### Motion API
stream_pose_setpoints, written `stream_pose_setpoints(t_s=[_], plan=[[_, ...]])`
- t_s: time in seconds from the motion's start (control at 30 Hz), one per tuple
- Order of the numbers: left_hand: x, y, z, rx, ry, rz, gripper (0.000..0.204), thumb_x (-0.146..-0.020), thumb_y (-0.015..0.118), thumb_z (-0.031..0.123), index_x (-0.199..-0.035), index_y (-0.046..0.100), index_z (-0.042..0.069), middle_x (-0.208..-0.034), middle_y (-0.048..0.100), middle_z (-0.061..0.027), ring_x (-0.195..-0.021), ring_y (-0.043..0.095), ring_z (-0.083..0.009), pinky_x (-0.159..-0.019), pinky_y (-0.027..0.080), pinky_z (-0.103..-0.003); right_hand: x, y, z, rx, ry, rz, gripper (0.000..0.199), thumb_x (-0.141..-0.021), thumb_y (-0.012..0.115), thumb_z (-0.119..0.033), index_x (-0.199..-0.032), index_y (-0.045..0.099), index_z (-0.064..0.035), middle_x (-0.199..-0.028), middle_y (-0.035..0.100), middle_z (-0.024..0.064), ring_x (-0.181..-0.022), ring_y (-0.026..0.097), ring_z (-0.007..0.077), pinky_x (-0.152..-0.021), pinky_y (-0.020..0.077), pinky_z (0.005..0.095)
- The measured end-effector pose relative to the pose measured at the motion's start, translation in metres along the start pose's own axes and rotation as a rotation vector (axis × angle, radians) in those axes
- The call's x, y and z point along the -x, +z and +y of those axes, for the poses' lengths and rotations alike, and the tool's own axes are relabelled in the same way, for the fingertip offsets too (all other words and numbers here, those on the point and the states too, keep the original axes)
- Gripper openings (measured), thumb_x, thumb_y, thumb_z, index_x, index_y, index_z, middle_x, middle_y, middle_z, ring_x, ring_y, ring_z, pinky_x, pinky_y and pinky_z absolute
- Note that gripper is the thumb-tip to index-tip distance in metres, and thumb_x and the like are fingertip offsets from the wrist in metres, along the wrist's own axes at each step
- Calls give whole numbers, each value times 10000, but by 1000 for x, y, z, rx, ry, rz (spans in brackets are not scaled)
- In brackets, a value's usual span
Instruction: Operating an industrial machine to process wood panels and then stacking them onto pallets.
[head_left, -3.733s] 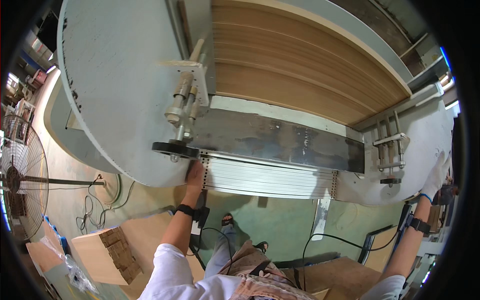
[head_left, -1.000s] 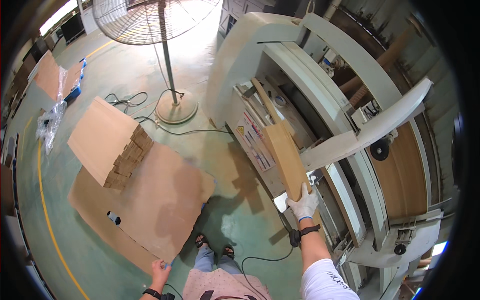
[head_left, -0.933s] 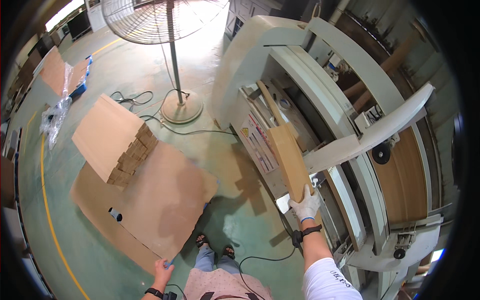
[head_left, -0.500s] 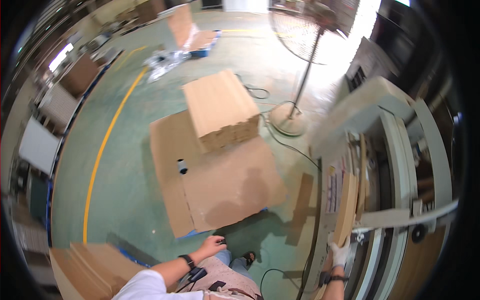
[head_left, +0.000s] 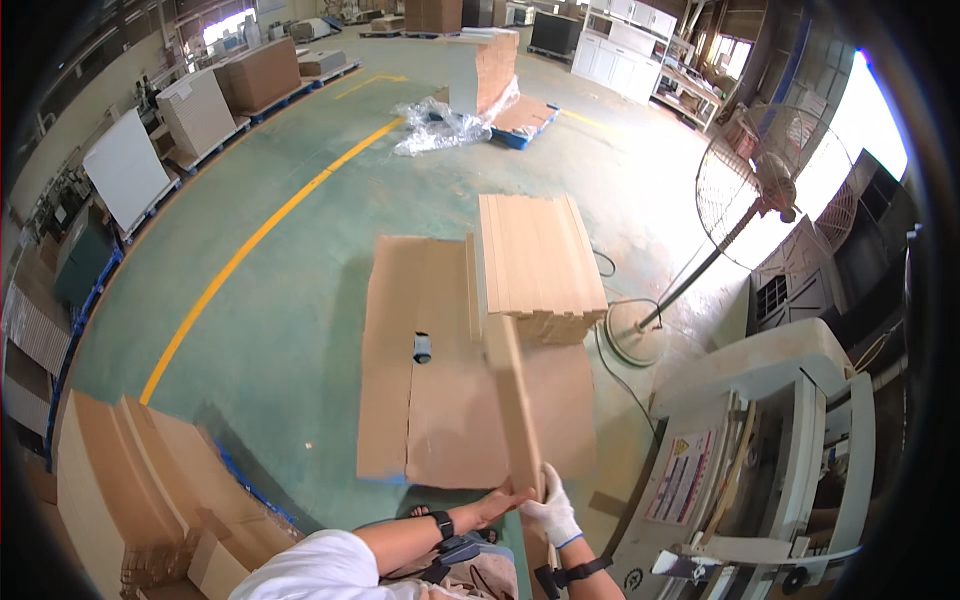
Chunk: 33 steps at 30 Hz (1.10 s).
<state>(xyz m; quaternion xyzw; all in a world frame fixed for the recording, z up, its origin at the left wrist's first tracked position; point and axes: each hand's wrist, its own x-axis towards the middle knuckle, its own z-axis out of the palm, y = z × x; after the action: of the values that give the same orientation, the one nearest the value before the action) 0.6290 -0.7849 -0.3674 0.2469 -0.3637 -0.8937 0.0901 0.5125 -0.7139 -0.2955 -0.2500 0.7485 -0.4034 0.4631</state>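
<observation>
a long, flat wooden board (head_left: 512,395) is pinched edge-on between bare left hand (head_left: 500,500) fingers and white-gloved right hand (head_left: 552,512) fingers.

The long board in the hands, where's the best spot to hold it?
At its near end, one hand on each side. The board is long, thin and on edge, so the left hand and gloved right hand clamp its flat faces.
</observation>
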Motion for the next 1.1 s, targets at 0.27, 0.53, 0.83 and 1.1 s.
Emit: stream_pose_setpoints(t_s=[0.27,0.53,0.83,1.1], plan=[[-8,-87,124,58,252,264,972,-605,686,507,-1301,156,83,-1256,310,-51,-1143,327,-178,-935,304,-318,-121,71,-102,148,-276,-321,884,-580,684,-318,-1284,238,-21,-1181,430,184,-1086,436,225,-903,344,299],[-51,-169,203,-168,391,375,980,-565,752,387,-1303,181,91,-1246,334,-57,-1166,310,-200,-966,258,-334,-226,112,-200,-38,-379,-495,870,-637,629,-389,-1292,205,-3,-1219,396,207,-1120,408,268,-917,326,303],[-186,-269,304,-10,374,468,772,-602,695,84,-1251,278,55,-1139,446,-82,-1048,442,-199,-869,380,-313,-442,112,-201,342,-602,-294,649,-800,502,-353,-1259,254,33,-1267,321,240,-1197,300,319,-980,255,335],[-369,-458,308,-27,208,512,773,-599,686,212,-1249,304,43,-1137,449,-101,-1071,422,-205,-887,361,-321,-679,15,-112,818,-371,277,644,-746,582,-342,-1222,322,6,-1254,333,218,-1168,311,349,-977,256,386]])
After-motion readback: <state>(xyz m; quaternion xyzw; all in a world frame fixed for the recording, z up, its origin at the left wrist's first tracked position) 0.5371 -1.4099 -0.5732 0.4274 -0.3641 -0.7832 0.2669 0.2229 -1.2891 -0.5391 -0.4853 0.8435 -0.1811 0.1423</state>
